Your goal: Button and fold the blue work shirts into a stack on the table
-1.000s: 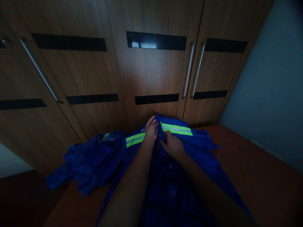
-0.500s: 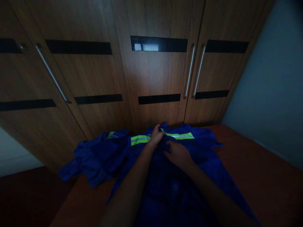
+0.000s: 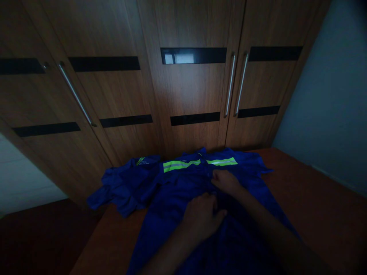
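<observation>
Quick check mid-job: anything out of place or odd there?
Mildly: the crumpled blue cloth at the left is bunched up and seems to poke past the edge of the brown surface, while the shirt lies spread out. No damage shows, though it's dark.

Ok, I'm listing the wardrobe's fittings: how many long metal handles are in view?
3: the left handle, left of centre; then, right of centre, the middle handle and the right handle, side by side beyond the blue garment. More may lie out of frame.

A wooden wardrobe point(image 3: 192, 93) stands beside a wall point(image 3: 329, 114).
</observation>
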Available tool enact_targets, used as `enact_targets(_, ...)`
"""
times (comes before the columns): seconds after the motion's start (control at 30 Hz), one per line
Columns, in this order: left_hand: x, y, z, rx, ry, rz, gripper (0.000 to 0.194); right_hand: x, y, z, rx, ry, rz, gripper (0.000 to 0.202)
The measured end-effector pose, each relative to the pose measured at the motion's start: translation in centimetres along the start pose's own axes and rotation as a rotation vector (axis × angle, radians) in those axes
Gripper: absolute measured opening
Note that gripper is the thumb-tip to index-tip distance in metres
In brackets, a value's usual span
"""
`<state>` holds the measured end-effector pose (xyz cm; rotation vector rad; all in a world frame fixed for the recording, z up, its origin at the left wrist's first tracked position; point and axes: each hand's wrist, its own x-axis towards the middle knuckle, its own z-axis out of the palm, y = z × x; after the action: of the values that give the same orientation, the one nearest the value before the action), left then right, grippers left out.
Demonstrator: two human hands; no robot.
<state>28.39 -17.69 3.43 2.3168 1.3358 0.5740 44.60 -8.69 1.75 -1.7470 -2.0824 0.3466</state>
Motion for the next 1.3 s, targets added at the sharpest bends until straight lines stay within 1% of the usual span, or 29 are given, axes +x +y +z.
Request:
enact_targets(0.07,-1.2,0.7,0.4,0.026,-0.001,-0.007,0.028,0.7,-0.3,-0.4,0.048,0.040,-0.007,0.011)
enact_targets(0.1,-1.6,1.0,0.6,0.027,-0.013,-0.016,0.027,1.1,-0.5,-0.5,0.077,0.056,-0.010,0.013)
enact_targets(0.2,-2.4,1.6,1.2,0.020,-0.081,-0.036,0.013,2.1,-1.0,-0.6,0.168,0.110,0.001,0.018)
enact_targets(0.27,-2.7,1.8,1.5,0.018,-0.099,-0.052,0.013,2.6,-1.2,-0.4,0.231,0.144,0.017,0.018)
enact_targets(0.33,-3.0,1.7,1.8,-0.015,-0.080,-0.094,0.015,2.8,-1.4,0.1,0.307,0.153,0.025,0.015)
enact_targets(0.37,-3.2,1.6,1.9,-0.068,-0.074,-0.117,0.014,2.7,-1.5,0.4,0.355,0.138,0.021,0.013)
enact_targets(0.43,-3.5,0.9,2.3,-0.275,-0.085,-0.183,0.011,2.3,-1.8,1.3,0.465,0.065,-0.006,0.012)
enact_targets(0.53,-4.2,-0.8,2.8,-0.703,-0.161,-0.329,0.006,1.0,-1.9,2.6,0.613,-0.106,-0.095,0.022)
enact_targets(0.6,-4.6,-1.9,2.8,-0.871,-0.211,-0.401,0.007,0.0,-1.7,3.2,0.673,-0.204,-0.162,0.020)
enact_targets(0.67,-5.0,-2.9,2.5,-0.894,-0.247,-0.420,0.010,-0.9,-1.2,3.5,0.714,-0.269,-0.211,0.019)
enact_targets(0.7,-5.2,-3.2,2.2,-0.874,-0.254,-0.419,0.011,-1.3,-0.9,3.5,0.742,-0.285,-0.229,0.023)
enact_targets(0.77,-5.3,-3.7,1.4,-0.823,-0.257,-0.405,0.008,-1.9,-0.1,3.2,0.812,-0.282,-0.254,0.031)
enact_targets(0.83,-5.3,-3.9,0.7,-0.795,-0.240,-0.379,0.004,-2.3,1.1,2.6,0.881,-0.226,-0.255,0.032)
enact_targets(0.93,-5.2,-4.0,-0.1,-0.799,-0.226,-0.345,0.005,-2.5,4.2,1.0,0.887,-0.048,-0.169,0.029)
enact_targets(1.0,-5.0,-3.9,-0.2,-0.817,-0.227,-0.329,0.005,-2.6,7.2,-0.3,0.794,0.097,-0.055,0.029)
enact_targets(1.07,-4.8,-3.9,0.0,-0.822,-0.228,-0.324,0.004,-2.8,10.6,-1.8,0.595,0.238,0.099,0.027)
enact_targets(1.1,-4.6,-3.9,0.1,-0.808,-0.228,-0.329,0.006,-3.0,12.3,-2.4,0.482,0.283,0.173,0.026)
enact_targets(1.17,-4.2,-3.9,0.1,-0.749,-0.231,-0.339,0.014,-3.6,15.4,-3.6,0.274,0.326,0.300,0.028)
enact_targets(1.2,-3.9,-4.0,0.0,-0.698,-0.225,-0.336,0.019,-4.0,16.6,-4.0,0.179,0.325,0.341,0.028)
enact_targets(1.27,-3.4,-4.4,-0.8,-0.533,-0.180,-0.291,0.025,-4.6,18.5,-4.5,0.038,0.303,0.389,0.030)
enact_targets(1.3,-3.2,-4.7,-1.3,-0.410,-0.134,-0.263,0.025,-4.9,19.2,-4.6,0.001,0.280,0.401,0.032)
